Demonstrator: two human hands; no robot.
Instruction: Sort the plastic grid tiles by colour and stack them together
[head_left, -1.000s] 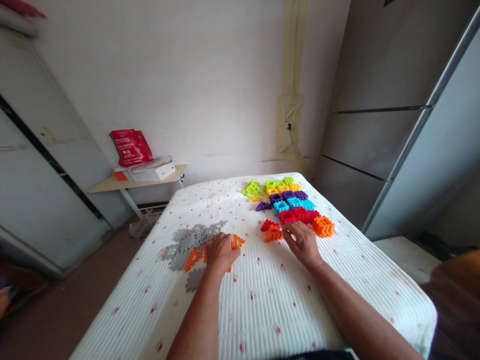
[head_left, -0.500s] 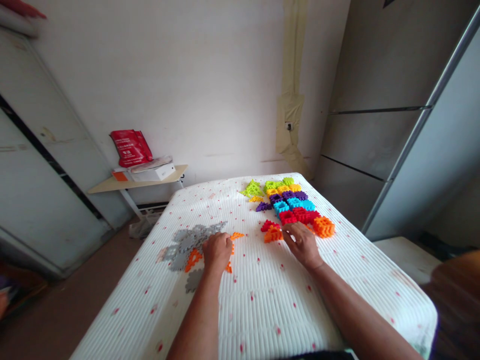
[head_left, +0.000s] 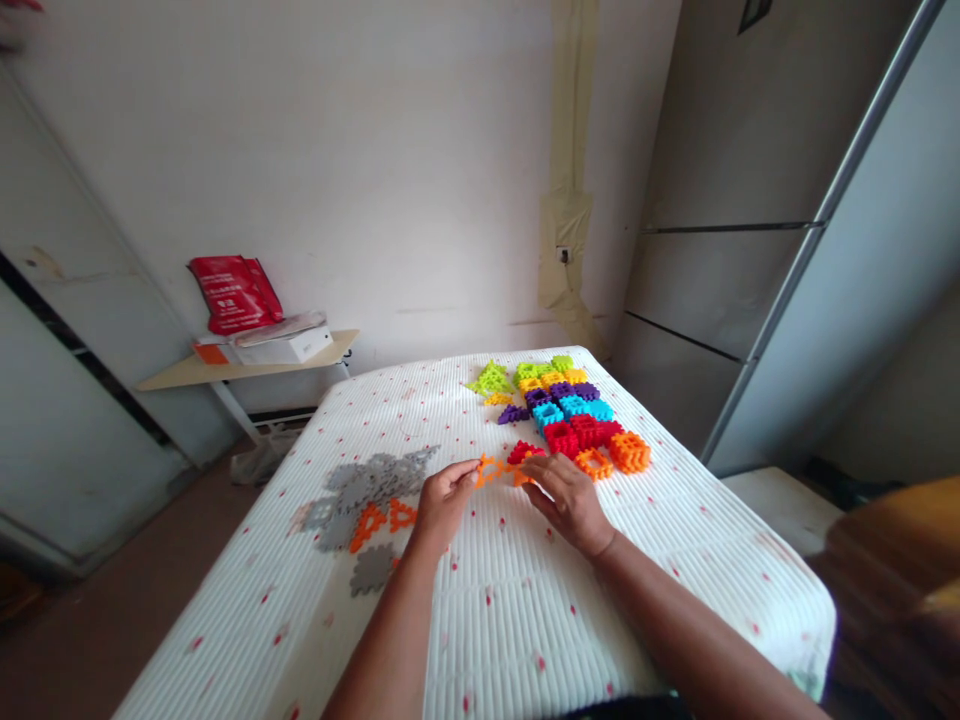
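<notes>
Near the middle of the table, my left hand [head_left: 444, 500] pinches one end of an orange piece [head_left: 491, 470]. My right hand [head_left: 571, 500] is close by on the right, fingers bent over more orange, partly hidden under them; what exactly it grips is unclear. Two orange triangular pieces [head_left: 367, 527] lie left of my left hand, beside a spread of grey toothed pieces [head_left: 371, 487]. Just beyond my right hand are red pieces [head_left: 525, 451], an open orange block [head_left: 595, 463] and a stacked orange block [head_left: 630, 452].
Rows of red [head_left: 583, 432], light blue [head_left: 574, 406], purple [head_left: 571, 391], yellow and green [head_left: 532, 371] blocks stand at the table's back right. A side table [head_left: 176, 373] holds red bags [head_left: 236, 295] and a white box. A grey fridge [head_left: 720, 250] stands right.
My left hand has lifted from the left pieces with an orange piece in its fingers, moving toward my right hand. My right hand has shifted left, uncovering an open orange block. The view has shifted slightly.
</notes>
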